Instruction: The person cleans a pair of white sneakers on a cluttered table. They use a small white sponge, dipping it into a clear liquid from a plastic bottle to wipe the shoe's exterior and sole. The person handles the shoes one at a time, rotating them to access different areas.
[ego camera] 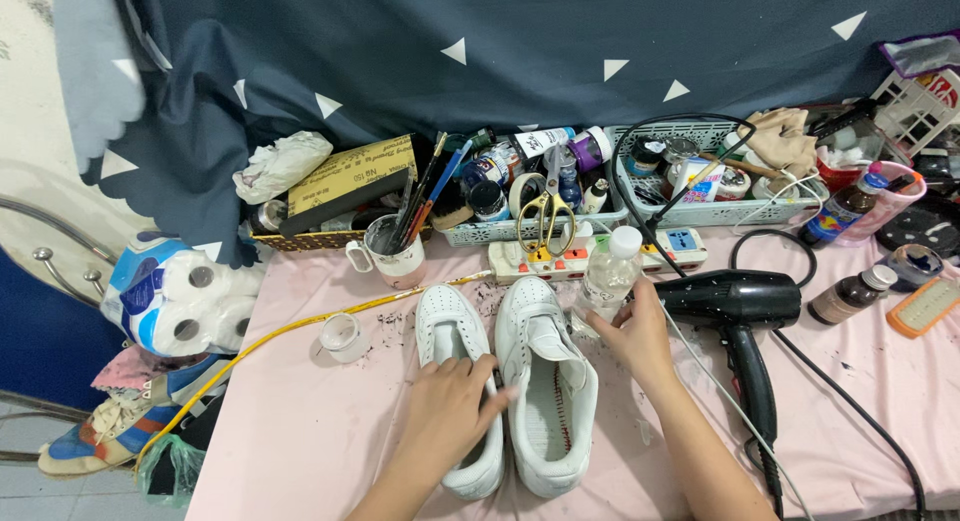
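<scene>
Head view looks down on two white leather shoes lying side by side on a pink worktop (300, 431), toes pointing toward the person. The left white shoe (455, 331) has the left hand (450, 406) lying flat on top of it. Its fingers (490, 371) are loosely spread and reach across to touch the edge of the right white shoe (548, 401); they press down but do not wrap around anything. This right shoe is open at the top, so the pale inside shows.

Just beside the right shoe stands a clear plastic bottle with a white cap (610, 276). The right hand (635, 336) is curled around the bottom of the bottle, with its fingers closed on it.

Right next to that hand lies a black hair dryer (740, 306) with its black cord (850, 401) running off across the worktop. A small brown bottle with a white lid (850, 293) lies near the dryer.

Behind the shoes is a white power strip (560, 259). On it rest scissors with yellow handles (545, 216). A white mug full of brushes (390, 251) stands to the left, and a small white cup (343, 336) sits near a long yellow tape (300, 326). Little dark crumbs are scattered around the shoes.

At the back are pale plastic baskets (720, 213) stuffed with jars and tubes, below a dark blue cloth with white triangles (500, 41). A pack of toilet rolls (175, 301) sits off the left edge.
</scene>
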